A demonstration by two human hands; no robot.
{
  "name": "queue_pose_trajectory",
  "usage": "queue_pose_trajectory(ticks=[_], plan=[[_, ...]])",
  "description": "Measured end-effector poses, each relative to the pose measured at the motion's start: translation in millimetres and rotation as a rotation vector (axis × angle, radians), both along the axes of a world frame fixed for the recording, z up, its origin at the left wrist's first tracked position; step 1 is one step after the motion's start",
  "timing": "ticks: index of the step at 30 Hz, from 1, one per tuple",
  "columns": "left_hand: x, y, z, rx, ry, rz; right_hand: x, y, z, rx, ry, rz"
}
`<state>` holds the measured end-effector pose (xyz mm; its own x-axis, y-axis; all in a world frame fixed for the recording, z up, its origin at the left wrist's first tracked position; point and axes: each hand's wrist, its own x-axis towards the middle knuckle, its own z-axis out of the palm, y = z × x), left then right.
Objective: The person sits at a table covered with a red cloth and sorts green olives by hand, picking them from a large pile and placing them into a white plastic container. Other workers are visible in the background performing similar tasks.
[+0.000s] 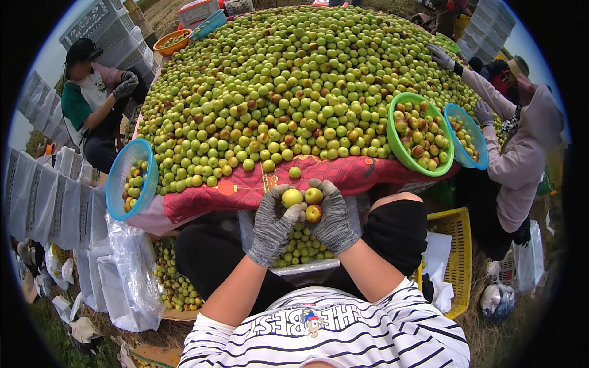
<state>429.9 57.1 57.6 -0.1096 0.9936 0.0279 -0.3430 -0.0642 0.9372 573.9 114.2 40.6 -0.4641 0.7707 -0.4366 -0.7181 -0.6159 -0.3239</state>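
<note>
Grey knitted gloves cover both my hands, which meet at the near edge of a big heap of green and reddish-brown jujubes (264,92). My left hand (270,226) has its fingers curled round a yellow-green jujube (291,197). In my right hand (334,219) are two more, a greenish-brown jujube (313,195) above a redder one (313,213). Below my hands, between my knees, a lined crate (307,267) holds more green jujubes. One loose jujube (294,172) lies on the red patterned cloth (245,193) just beyond my fingers.
A blue basket (147,190) stands left, a green basket (392,132) and another blue basket (485,150) right, all holding jujubes. A yellow crate (463,264) sits by my right knee. Co-workers sit at left (92,101) and right (521,147). White-lined crates (46,202) stack at left.
</note>
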Motion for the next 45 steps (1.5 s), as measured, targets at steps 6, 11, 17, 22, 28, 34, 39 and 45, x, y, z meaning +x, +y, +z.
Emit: queue_pose_trajectory(ticks=[6, 11, 17, 22, 28, 34, 39, 45], plan=[[-33.5, 4.1, -3.2, -0.280, -0.631, -0.185, 139.5, 104.9, 44.1, 0.245, -0.512, -0.621], [-41.5, 15.6, -36.3, -0.379, 0.819, -0.548, 238.3, 174.0, 52.2, 0.028, -0.712, -0.854], [-37.6, 24.6, -42.9, -0.215, 1.452, -0.733, 256.8, 188.4, 45.3, 0.312, -1.324, -0.785], [-52.1, 86.4, -21.1, -0.088, 1.131, -0.564, 179.3, 199.0, 19.4, 0.952, -1.556, -0.457], [-79.1, 146.2, -28.6, -0.140, 1.038, -0.189, 72.5, 238.2, 1.0, 1.142, -2.116, 0.124], [-110.8, 181.1, -37.6, 0.014, 1.261, -0.014, 46.4, 264.7, -22.2, 1.208, -2.222, 0.095], [-102.7, 201.6, -38.3, 0.050, 1.184, -0.042, 31.8, 267.4, -37.2, 1.204, -2.088, 0.127], [-73.7, 212.8, -41.8, 0.069, 1.381, -0.355, -6.9, 244.8, -27.6, 1.290, -1.910, 0.125]])
